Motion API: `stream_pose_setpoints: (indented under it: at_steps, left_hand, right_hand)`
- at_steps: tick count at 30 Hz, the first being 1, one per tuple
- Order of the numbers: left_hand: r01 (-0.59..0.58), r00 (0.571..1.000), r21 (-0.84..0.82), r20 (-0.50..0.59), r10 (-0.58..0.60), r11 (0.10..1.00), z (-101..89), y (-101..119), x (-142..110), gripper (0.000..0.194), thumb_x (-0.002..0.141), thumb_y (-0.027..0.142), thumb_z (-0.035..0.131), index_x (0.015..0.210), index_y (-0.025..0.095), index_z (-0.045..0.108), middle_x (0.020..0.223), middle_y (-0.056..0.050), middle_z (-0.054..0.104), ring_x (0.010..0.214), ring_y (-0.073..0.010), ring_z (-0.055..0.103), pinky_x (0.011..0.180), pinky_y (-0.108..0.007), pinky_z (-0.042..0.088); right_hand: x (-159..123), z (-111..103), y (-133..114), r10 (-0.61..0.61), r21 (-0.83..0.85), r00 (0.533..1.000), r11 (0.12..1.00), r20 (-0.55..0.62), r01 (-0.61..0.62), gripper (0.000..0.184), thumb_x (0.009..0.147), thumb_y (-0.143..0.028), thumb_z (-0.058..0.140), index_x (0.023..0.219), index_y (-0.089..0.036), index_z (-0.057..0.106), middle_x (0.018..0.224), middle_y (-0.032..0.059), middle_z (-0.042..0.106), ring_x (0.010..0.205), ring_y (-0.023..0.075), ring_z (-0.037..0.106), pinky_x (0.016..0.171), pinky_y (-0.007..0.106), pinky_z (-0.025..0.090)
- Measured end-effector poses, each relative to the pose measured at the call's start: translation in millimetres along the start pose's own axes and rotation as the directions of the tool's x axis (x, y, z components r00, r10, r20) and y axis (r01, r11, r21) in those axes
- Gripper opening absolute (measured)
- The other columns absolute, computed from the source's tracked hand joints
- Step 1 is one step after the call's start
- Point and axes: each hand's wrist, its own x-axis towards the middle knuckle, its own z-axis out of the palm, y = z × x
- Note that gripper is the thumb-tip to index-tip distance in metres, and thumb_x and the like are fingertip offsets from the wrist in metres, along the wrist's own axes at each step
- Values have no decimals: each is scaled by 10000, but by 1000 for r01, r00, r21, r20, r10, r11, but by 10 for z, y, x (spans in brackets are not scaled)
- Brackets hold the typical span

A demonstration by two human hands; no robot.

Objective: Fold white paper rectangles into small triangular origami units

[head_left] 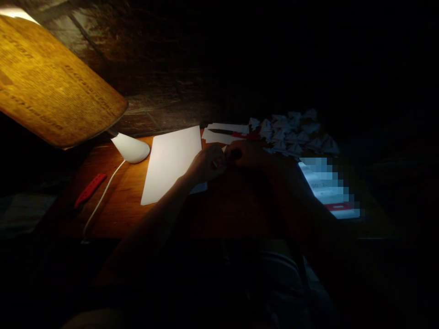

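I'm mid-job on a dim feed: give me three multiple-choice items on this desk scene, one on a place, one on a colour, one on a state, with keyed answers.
1. Where is the heap of small folded white paper pieces?
A. at the far right of the wooden desk
B. under the lamp
C. on the lap

2. What colour is the flat strap-like strip at the desk's left edge?
A. blue
B. red
C. green

3. How do the left hand and right hand stand?
A. flat and far apart
B. brought together, fingers closed on something small, too dark to identify
C. off the desk

Answers: 1 A, the heap lies beyond the right hand. 2 B, it shows red in the lamplight. 3 B, the hands meet beside the large white paper sheet.
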Motion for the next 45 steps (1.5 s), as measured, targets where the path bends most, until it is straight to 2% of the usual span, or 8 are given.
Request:
stream_pose_setpoints:
  at_steps: [6, 10, 16, 24, 28, 35, 40, 45]
  left_hand:
    - [18, 1000, -26, -3, -18, 999, 22, -33, -20, 23, 873, 202, 686, 874, 198, 662, 964, -68, 691, 937, -215, 672, 831, -386, 580]
    - [108, 993, 68, -49, -104, 992, 68, -48, -47, 161, 861, 242, 731, 989, 191, 647, 1002, -75, 705, 959, -229, 662, 863, -413, 551]
    - [203, 979, 108, -32, -200, 973, 66, 1, -37, 169, 858, 287, 754, 992, 213, 682, 1044, -74, 698, 1061, -278, 646, 925, -449, 523]
    - [199, 960, -294, -135, -247, 935, 84, -10, -2, 193, 783, 216, 767, 905, 198, 618, 825, -5, 684, 756, -152, 629, 687, -283, 502]
    - [127, 938, -337, -264, -223, 933, 8, 35, 16, 155, 784, 179, 733, 897, 195, 628, 871, -17, 707, 822, -158, 661, 755, -297, 525]
    - [88, 925, -382, -310, -218, 920, -23, 23, 17, 124, 784, 159, 743, 872, 204, 667, 872, -26, 710, 846, -180, 667, 778, -334, 527]
    - [98, 899, -564, -304, -317, 820, 19, -14, 29, 219, 814, 287, 808, 962, 210, 667, 914, -36, 721, 854, -167, 688, 801, -329, 555]
    - [119, 908, -707, -208, -365, 698, 32, 4, 45, 335, 944, 511, 682, 1099, 215, 655, 946, -70, 751, 876, -191, 735, 807, -341, 592]
  right_hand:
    - [5, 34, -3, -23, -7, 999, 1000, -43, 23, 198, 742, -129, 696, 923, -180, 761, 1015, 75, 775, 955, 232, 695, 889, 355, 503]
    - [-3, 47, -11, -12, -5, 998, 1000, -61, 11, 294, 741, -177, 732, 1035, -163, 724, 1067, 99, 765, 951, 236, 679, 852, 348, 497]
    - [0, 61, -4, -14, 49, 999, 999, -48, 17, 274, 707, -136, 703, 978, -172, 701, 1029, 89, 754, 938, 240, 671, 843, 353, 497]
    - [3, 73, -19, -14, 194, 995, 981, -94, 32, 245, 699, -207, 736, 931, -204, 657, 948, 44, 729, 875, 209, 658, 787, 336, 499]
    - [0, 82, -52, 0, 147, 994, 989, -107, 16, 251, 712, -289, 784, 919, -180, 693, 892, 54, 718, 800, 195, 622, 722, 327, 464]
    - [-5, 73, -109, -48, 59, 989, 997, -137, 57, 234, 717, -242, 757, 937, -167, 740, 927, 61, 716, 778, 177, 597, 706, 314, 446]
    - [3, 97, -93, -45, 85, 986, 995, -163, 59, 216, 766, -206, 691, 970, -160, 744, 924, 65, 726, 786, 186, 605, 731, 328, 456]
    - [52, 103, -36, -9, 49, 975, 999, -222, 21, 96, 849, -236, 651, 850, -176, 726, 913, 87, 750, 854, 227, 650, 794, 362, 475]
